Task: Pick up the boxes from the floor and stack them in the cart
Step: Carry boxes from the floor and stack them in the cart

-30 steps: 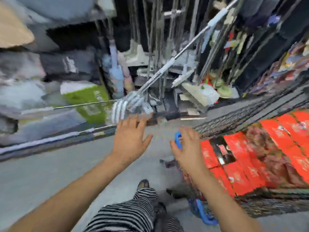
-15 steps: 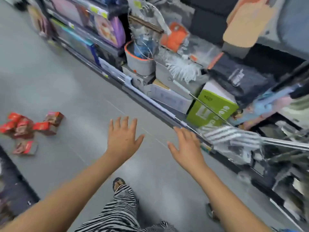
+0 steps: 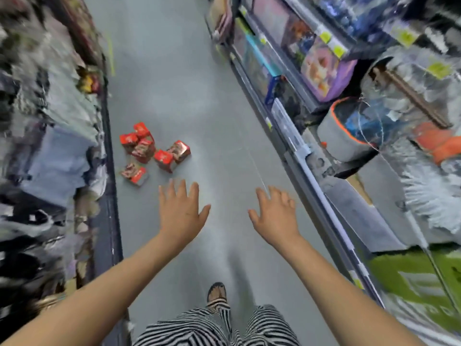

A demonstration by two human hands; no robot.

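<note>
Nearest to us, our striped trousers [image 3: 212,328] and one sandalled foot [image 3: 216,293] stand on the grey floor [image 3: 224,121], and both bare arms reach out ahead of them. The left grip [image 3: 180,213] is spread, palm down, and holds nothing. The right grip [image 3: 274,216] beside it is likewise spread and empty, and neither touches anything. Beyond the left grip and off to its left lie the red boxes [image 3: 149,151], about six in a loose huddle on the floor, some tipped over. The nearest box [image 3: 134,172] lies close to the foot of the left shelves [image 3: 50,146]. To the right of the right grip run the right shelves [image 3: 299,136], packed with goods. The cart is not in view. We judge this to be the approach step: both grips are free, we face the heap, and no box is in hand. The next move calls for closing on the boxes, bending low and steering the left grip leftward. We would then take a box by its opposite faces and turn to find the cart, wherever it stands outside this view.
</note>
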